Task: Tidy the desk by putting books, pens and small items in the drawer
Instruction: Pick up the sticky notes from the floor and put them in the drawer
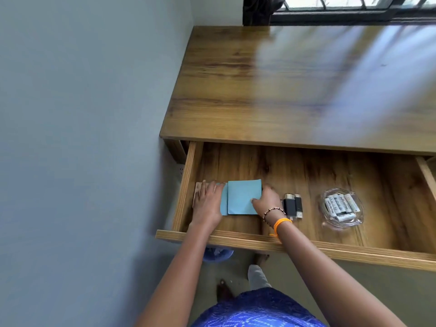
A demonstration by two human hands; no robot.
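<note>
Both forearms reach over the drawer (236, 241) front to a blue notebook (244, 197) lying at its left end. To seat it well, I'd square it against the items beneath and keep it flat. It looks thin and soft-covered (another blue sheet peeks out underneath). Left hand (207, 204) rests spread on a tan pad (197, 192); right hand (269, 200) pinches the notebook's right edge. USB sticks (293, 205) and batteries (341, 205) lie further right.

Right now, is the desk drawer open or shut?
Open. The drawer is pulled well out from under the desk top, its floor exposed with blue books, USB sticks and batteries inside.
</note>
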